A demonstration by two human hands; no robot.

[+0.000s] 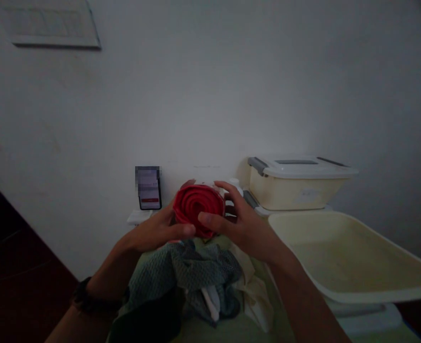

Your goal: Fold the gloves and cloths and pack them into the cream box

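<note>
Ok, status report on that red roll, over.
Left grip and right grip around red roll. Spiral end toward camera. Grey-green cloth bunched below; nothing visibly blocking the roll.

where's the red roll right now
In the head view, the red roll is near the middle, held between the left hand and right hand, above the knit cloth.
</note>
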